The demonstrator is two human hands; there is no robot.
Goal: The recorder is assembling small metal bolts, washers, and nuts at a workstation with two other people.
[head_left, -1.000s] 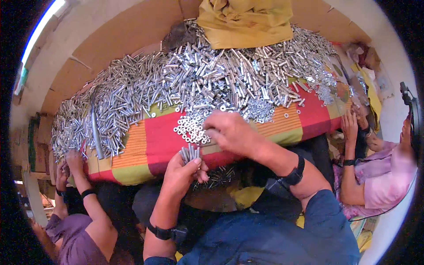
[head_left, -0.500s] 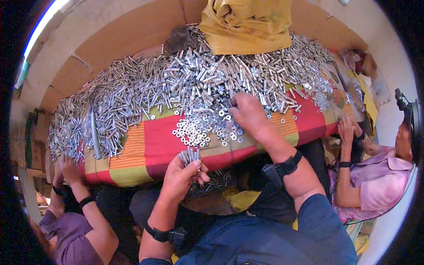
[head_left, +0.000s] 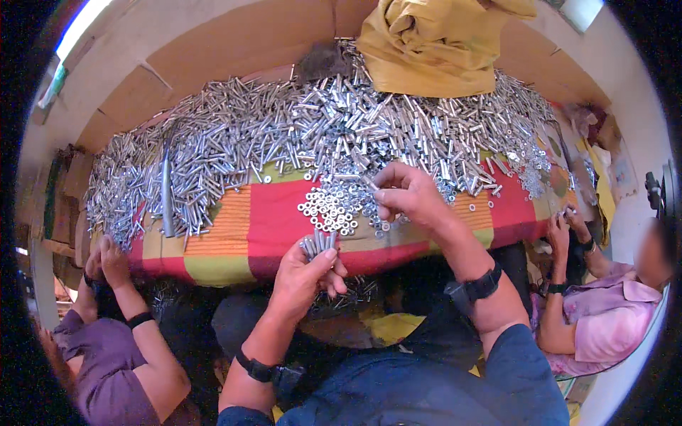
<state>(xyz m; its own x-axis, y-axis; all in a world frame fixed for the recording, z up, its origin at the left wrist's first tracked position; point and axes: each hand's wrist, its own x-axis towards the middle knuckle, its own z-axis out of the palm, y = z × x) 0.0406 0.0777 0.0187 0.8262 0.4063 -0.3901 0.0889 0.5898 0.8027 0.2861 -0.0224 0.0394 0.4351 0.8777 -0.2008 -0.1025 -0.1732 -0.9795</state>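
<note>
My left hand is closed round a bunch of silver metal bolts, their ends sticking up above the thumb. It hovers at the near edge of the checked cloth. To its upper right, my right hand is pinched, thumb against fingers, over the near side of the heap. A short silvery piece seems to show at its fingertips, too small to name for certain. Just left of those fingers lies a cluster of metal washers. Beyond spreads a large heap of loose bolts and sleeves.
A yellow sack rests on the heap's far side, before a cardboard wall. A long grey metal tool lies at left. Co-workers sit on both sides, one's hands at left, another's hands at right.
My right hand has come out of the heap toward me, fingers pinched. My left hand keeps its bunch of bolts in about the same place. The whole view has shifted slightly.
</note>
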